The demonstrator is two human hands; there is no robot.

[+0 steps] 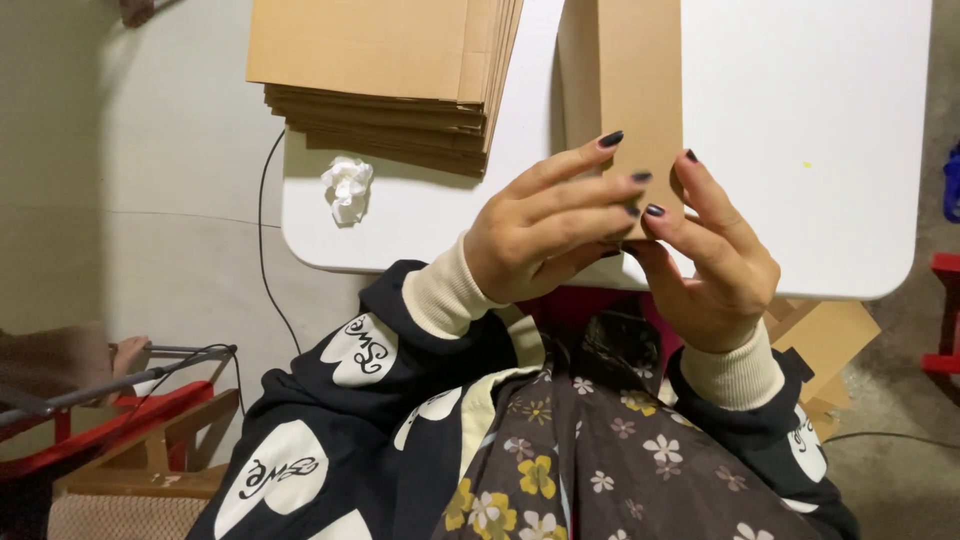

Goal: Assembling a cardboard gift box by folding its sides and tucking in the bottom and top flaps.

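Observation:
A flat brown cardboard piece [630,80] stands up from the near edge of the white table [800,120]. My left hand [545,230] grips its lower left edge, fingers wrapped over the front. My right hand [715,260] holds the lower right corner, thumb and fingers pinching the board. Both hands meet at the bottom of the cardboard, just above my lap.
A tall stack of flat cardboard sheets [390,80] lies at the table's far left. A crumpled white tissue [347,188] sits beside it. More cardboard [825,340] lies under the table at right. A black cable [268,260] hangs at left, near a red-and-wood chair [130,420].

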